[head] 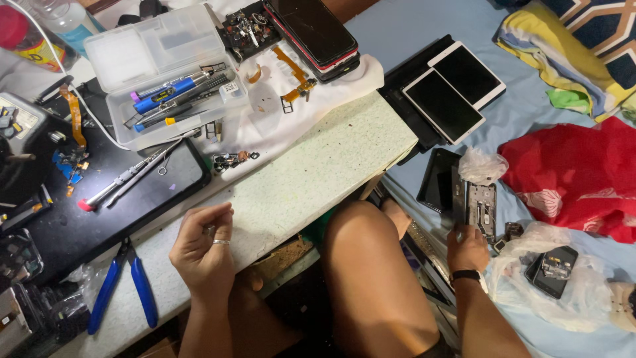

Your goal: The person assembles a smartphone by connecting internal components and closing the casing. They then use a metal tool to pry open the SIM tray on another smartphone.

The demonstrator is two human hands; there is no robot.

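My left hand [202, 248] hovers over the speckled green-white tabletop [311, 172], fingers curled and pinched together; a ring is on one finger, and whether something tiny sits between the fingertips I cannot tell. My right hand [468, 246], with a black wristband, reaches onto the blue bedsheet and grips the lower end of an opened phone frame [478, 207] with bare metal insides. A crumpled clear plastic bag [482, 164] lies just above that frame, beside a dark phone screen [438, 179].
Blue-handled pliers [126, 282] lie left of my left hand. A clear tool box [165, 73] with screwdrivers stands at the back, tweezers [136, 172] on a black mat. Two white tablets [457, 89], a red cloth [576, 176] and a bagged phone part [553, 270] lie on the bed.
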